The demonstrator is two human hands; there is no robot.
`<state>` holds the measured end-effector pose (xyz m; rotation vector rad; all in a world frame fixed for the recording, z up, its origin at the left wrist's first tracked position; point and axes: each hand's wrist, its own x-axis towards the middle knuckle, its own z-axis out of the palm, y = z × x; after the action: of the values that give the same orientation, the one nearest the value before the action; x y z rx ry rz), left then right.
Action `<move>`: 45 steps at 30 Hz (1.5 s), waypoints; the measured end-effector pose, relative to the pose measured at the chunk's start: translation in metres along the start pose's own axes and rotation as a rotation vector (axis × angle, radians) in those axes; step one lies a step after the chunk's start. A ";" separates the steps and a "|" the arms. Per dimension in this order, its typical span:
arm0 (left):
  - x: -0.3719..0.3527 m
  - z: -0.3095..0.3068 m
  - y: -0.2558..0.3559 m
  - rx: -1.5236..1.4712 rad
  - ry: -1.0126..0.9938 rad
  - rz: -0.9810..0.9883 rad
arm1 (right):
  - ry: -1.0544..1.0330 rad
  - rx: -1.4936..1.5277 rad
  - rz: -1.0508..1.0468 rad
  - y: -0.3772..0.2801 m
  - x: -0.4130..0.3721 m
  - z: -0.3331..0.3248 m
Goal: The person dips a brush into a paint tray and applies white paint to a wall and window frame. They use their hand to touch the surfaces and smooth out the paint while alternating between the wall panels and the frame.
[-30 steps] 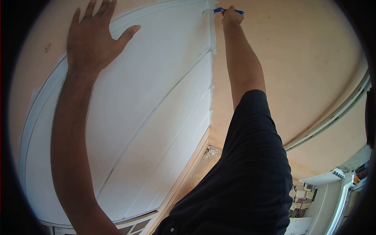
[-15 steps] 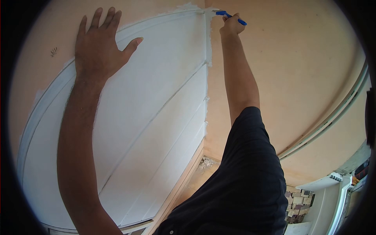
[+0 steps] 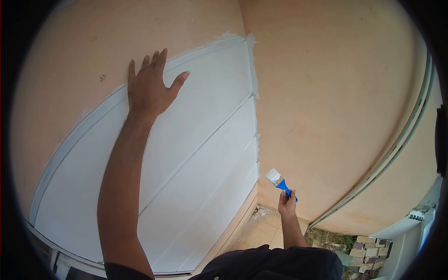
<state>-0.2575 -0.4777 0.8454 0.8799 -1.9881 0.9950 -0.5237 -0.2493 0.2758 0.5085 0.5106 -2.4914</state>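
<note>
My left hand lies flat with fingers spread across the upper edge of a white-painted panel, its fingertips on the peach wall above. Low at the right, my right hand grips a paintbrush by its blue handle. The brush points up and left, its bristles coated in white paint and apart from the wall. Uneven white paint runs along the panel's top trim and down the corner beside the right-hand wall.
A long curved-looking pale strip crosses the right wall. Rubble lies in the corner on the tiled floor. Paving pieces and grass show at lower right. A small dark mark is on the left wall.
My right hand has come down with the paintbrush from the panel's top corner to low near the right wall. My left hand stays spread on the panel's upper edge; the view has shifted.
</note>
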 end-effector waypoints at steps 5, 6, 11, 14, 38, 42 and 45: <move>-0.103 -0.015 0.028 -0.363 0.148 0.137 | -0.025 -0.113 0.126 -0.006 -0.033 -0.060; -0.135 -0.017 0.029 -0.467 0.179 0.163 | -0.096 -0.155 0.165 -0.009 -0.052 -0.036; -0.310 -0.018 0.034 -0.531 0.084 -0.017 | -0.329 -0.219 0.332 0.026 -0.093 0.039; -0.396 -0.041 0.018 -0.476 -0.001 -0.135 | -0.456 -0.243 0.499 0.059 -0.126 0.062; -0.683 -0.292 -0.007 0.241 0.216 -1.196 | -0.825 -1.132 1.729 0.267 -0.386 -0.017; -0.710 -0.325 0.011 0.277 0.167 -1.256 | -1.693 -0.701 1.279 0.267 -0.422 0.083; -0.718 -0.345 0.020 0.276 0.169 -1.411 | -2.156 -0.249 0.402 0.250 -0.462 0.220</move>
<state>0.1871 0.0012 0.3893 1.8345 -0.6690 0.4222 -0.0741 -0.3461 0.6111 -1.7698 -0.2174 -1.2778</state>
